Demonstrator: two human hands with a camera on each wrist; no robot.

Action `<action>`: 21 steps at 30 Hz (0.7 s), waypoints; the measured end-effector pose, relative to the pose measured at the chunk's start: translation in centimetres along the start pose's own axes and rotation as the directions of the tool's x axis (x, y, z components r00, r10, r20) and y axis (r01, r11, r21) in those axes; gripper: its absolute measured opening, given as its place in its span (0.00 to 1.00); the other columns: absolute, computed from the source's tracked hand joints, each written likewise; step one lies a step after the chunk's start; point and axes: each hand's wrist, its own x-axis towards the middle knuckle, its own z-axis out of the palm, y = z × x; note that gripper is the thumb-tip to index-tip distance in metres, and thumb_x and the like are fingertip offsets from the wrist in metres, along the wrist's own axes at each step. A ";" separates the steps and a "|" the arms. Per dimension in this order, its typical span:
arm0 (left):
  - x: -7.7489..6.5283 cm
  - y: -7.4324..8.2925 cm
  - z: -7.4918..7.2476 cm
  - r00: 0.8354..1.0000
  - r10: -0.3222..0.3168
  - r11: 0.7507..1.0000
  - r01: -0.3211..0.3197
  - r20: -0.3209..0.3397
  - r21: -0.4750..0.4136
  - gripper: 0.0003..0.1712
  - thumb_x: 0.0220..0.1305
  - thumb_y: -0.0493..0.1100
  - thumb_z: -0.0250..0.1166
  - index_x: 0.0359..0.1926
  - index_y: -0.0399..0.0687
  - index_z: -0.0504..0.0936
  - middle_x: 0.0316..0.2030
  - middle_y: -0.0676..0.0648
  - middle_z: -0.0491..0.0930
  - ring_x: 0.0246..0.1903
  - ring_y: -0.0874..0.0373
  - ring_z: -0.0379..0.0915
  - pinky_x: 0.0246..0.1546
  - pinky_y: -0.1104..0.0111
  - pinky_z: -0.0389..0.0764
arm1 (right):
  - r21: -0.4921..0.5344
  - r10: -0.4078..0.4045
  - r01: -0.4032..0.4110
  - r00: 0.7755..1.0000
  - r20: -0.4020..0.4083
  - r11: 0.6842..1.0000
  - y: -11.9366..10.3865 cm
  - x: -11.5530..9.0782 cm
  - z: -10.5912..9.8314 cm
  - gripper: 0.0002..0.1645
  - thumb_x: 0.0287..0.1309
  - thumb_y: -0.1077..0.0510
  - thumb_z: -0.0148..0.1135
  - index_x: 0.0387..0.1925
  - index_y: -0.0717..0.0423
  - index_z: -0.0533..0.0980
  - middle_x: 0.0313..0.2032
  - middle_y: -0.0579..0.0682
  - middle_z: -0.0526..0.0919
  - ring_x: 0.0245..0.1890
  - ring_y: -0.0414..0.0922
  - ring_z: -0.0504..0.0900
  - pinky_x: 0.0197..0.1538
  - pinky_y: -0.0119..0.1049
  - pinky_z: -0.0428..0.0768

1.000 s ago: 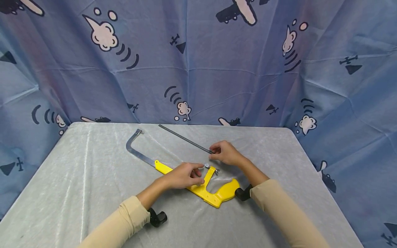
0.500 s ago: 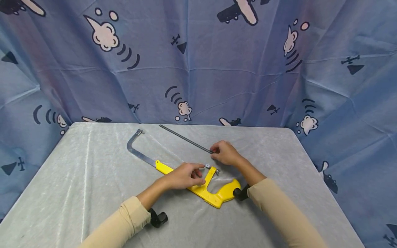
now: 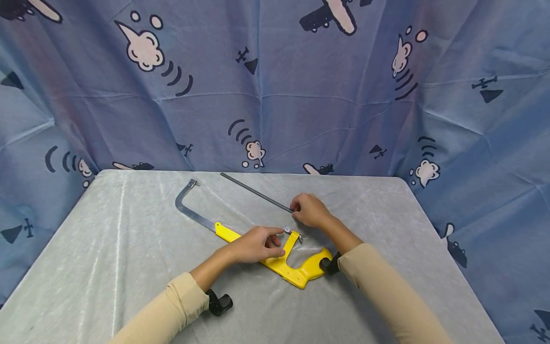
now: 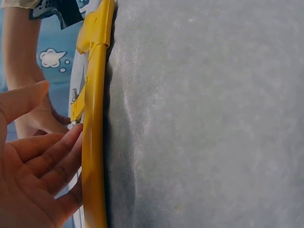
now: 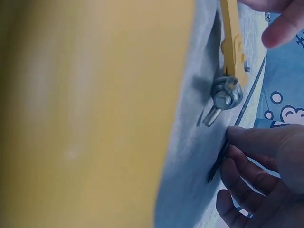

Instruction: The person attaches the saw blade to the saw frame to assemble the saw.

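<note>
A yellow-handled hacksaw frame (image 3: 296, 277), with a bare metal bow at its far left end, lies flat on the table. North of it, a thin dark hacksaw blade (image 3: 258, 193) slants towards the right. My right hand (image 3: 312, 210) pinches the blade's near end between thumb and fingers; in the right wrist view the blade's tip (image 5: 214, 173) sticks out past them. My left hand (image 3: 253, 244) lies over the frame's middle, index finger stretched towards the frame's blade pin (image 3: 287, 230). In the left wrist view its fingertips touch the yellow frame, thumb held apart.
Pale grey cloth covers the table (image 3: 129, 267). Behind stands a blue patterned curtain (image 3: 275, 95). A black wrist mount (image 3: 330, 265) on the right arm overlaps the saw handle in the head view; another mount (image 3: 219, 303) is under the left wrist.
My right forearm has swung slightly left, bringing its wrist mount further over the saw handle, and the right hand has risen a little. The left hand, saw and blade look the same.
</note>
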 end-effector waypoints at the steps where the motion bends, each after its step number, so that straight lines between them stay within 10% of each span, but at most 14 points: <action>1: 0.0 0.0 0.0 1.000 0.001 1.000 -0.001 0.000 0.001 0.32 0.66 0.44 0.66 0.66 0.33 0.71 0.42 0.48 0.82 0.40 0.61 0.80 0.40 0.71 0.79 | -0.003 0.001 -0.001 1.000 -0.001 1.000 0.0 0.0 0.0 0.06 0.57 0.65 0.68 0.38 0.60 0.84 0.29 0.49 0.82 0.30 0.44 0.78 0.39 0.41 0.78; 21: 0.0 0.1 0.0 1.000 0.010 1.000 -0.010 -0.003 0.008 0.32 0.65 0.43 0.67 0.66 0.33 0.71 0.41 0.48 0.82 0.40 0.61 0.80 0.40 0.72 0.79 | -0.038 0.012 -0.012 1.000 -0.001 0.999 -0.5 0.1 -0.2 0.03 0.55 0.64 0.70 0.32 0.57 0.82 0.26 0.47 0.79 0.27 0.44 0.75 0.35 0.40 0.74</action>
